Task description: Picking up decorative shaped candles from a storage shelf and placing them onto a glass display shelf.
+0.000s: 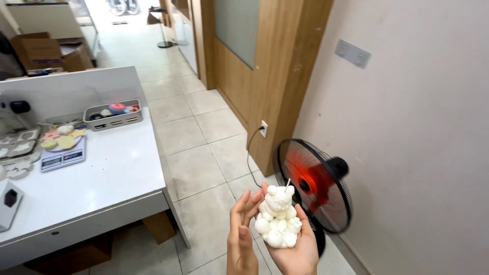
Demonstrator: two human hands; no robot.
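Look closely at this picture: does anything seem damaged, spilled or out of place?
Nothing stands out. The white bear-shaped candle sits whole and upright in the right hand, its wick intact; the left hand is open beside it. The floor fan stands upright.

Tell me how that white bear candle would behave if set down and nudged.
The bear candle looks like solid moulded wax, so probably stiff and fairly heavy for its size. Its base is a cluster of rounded balls, so it may rock or tip if nudged. The thin wick and small ears look breakable. It lies in the right hand, with the left hand beside it.
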